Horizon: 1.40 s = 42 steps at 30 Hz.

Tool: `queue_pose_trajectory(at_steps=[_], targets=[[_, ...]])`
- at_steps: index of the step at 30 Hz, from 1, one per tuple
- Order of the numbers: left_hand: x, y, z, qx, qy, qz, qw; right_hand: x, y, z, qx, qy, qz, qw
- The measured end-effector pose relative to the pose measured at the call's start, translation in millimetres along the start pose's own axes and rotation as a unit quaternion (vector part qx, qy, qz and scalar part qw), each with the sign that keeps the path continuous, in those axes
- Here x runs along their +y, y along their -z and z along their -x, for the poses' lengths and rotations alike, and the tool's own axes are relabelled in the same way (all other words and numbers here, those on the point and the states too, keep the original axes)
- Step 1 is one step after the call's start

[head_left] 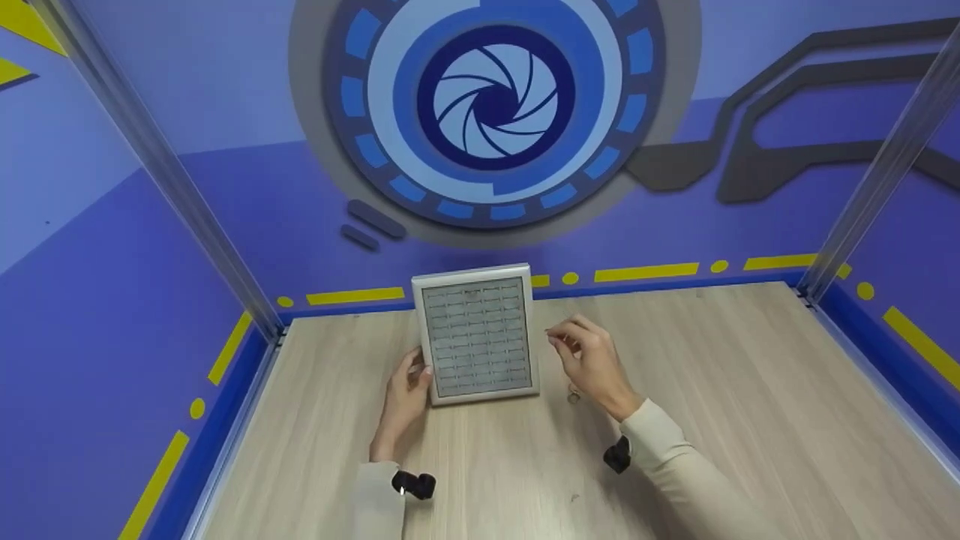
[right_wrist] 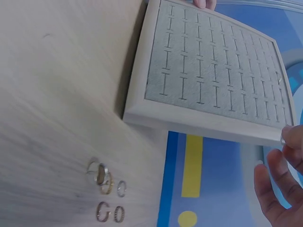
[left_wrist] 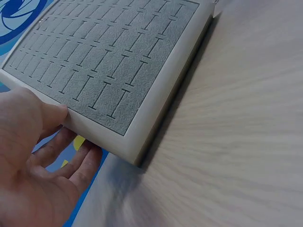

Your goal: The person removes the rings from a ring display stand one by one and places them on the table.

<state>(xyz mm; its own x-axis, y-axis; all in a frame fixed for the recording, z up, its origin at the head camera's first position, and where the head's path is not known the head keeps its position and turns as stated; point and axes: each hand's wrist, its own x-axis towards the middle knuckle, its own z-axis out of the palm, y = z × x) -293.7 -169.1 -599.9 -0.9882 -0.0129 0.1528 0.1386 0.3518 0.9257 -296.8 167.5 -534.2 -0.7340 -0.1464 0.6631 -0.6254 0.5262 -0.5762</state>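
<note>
A ring display tray (head_left: 477,337) with a pale frame and a grey slotted pad stands tilted up on the table. My left hand (head_left: 406,394) grips its left edge, with the thumb (left_wrist: 56,115) on the front of the frame and the other fingers behind. One ring (right_wrist: 279,78) sits in a slot of the tray's top row. To the right of the tray, my right hand (head_left: 592,364) pinches a small ring (right_wrist: 283,137) between thumb and fingertip, mostly hidden by the fingers. Several loose rings (right_wrist: 102,174) lie on the table below that hand.
The wood-grain table (head_left: 712,390) extends to both sides of the tray. Behind it stands a blue printed wall (head_left: 637,240) with yellow marks, and metal posts (head_left: 862,180) rise at the corners. Each wrist wears a black camera (head_left: 414,484).
</note>
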Motion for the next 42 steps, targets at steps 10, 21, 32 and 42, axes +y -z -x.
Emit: queue_pose_trajectory(at_steps=[10, 21, 32, 42], targets=[[-1.3, -7.2, 5.5, 0.021, -0.007, 0.018, 0.9996, 14, 13, 25.5, 0.003, -0.006, 0.024, 0.9997], [-5.4, -10.5, 10.1, 0.033, -0.03, 0.005, 0.999, 27, 28, 46.0, -0.015, -0.004, 0.08, 0.9967], [-7.6, -16.8, 20.0, 0.034, -0.044, -0.01, 0.9984, 35, 33, 63.1, -0.051, -0.033, 0.117, 0.9913], [-8.7, -23.6, 24.1, 0.05, -0.044, -0.01, 0.9977, 43, 33, 73.2, -0.073, -0.063, 0.129, 0.987]])
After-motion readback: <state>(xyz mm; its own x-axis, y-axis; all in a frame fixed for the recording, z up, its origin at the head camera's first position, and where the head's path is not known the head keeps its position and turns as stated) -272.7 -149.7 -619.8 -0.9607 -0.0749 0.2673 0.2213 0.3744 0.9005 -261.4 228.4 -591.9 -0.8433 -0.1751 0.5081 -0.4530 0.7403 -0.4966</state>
